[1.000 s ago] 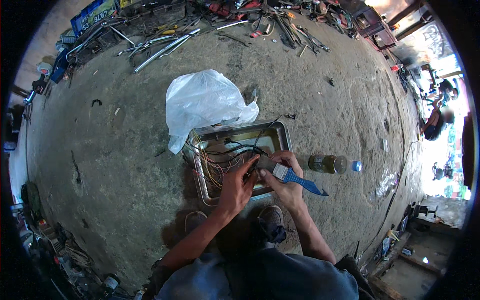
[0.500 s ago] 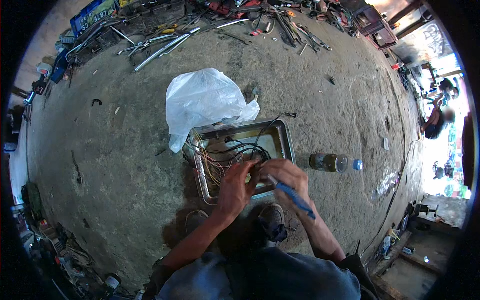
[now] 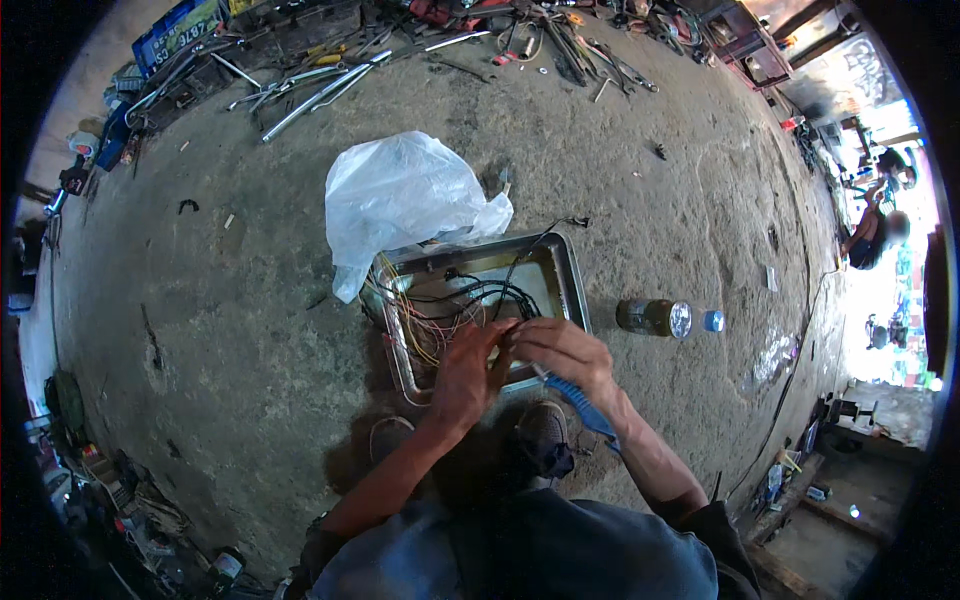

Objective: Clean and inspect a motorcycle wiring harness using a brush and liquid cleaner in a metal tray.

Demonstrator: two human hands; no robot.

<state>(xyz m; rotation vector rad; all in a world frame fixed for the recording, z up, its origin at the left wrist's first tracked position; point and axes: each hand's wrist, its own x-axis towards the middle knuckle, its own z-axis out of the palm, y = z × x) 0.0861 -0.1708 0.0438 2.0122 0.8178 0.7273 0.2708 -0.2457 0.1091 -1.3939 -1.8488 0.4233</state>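
Note:
A wiring harness (image 3: 515, 293) with black sheathing and loose yellow, red and pink wires lies in a shallow metal tray (image 3: 572, 280). Over the tray's near right part, my left hand (image 3: 464, 378) is closed, its fingertips pinching the end of the black harness; the exact piece is hidden by the fingers. My right hand (image 3: 566, 352) meets it there, fingers bent against the same spot. A blue-handled tool (image 3: 585, 408) sticks out beneath the right palm toward the wrist. Its pale front end is mostly covered, so its kind is unclear.
A white plastic bag (image 3: 400, 190) overlaps the tray's far left edge. Right of the tray lie a bottle of dark liquid (image 3: 648, 317) and a blue cap (image 3: 713, 321). Wrenches and bars (image 3: 325, 97) cover the far floor. A person (image 3: 875, 235) sits far right.
My right fingers have shifted slightly, and the blue-handled tool has dropped lower under the palm. My left hand keeps its pinch at nearly the same place.

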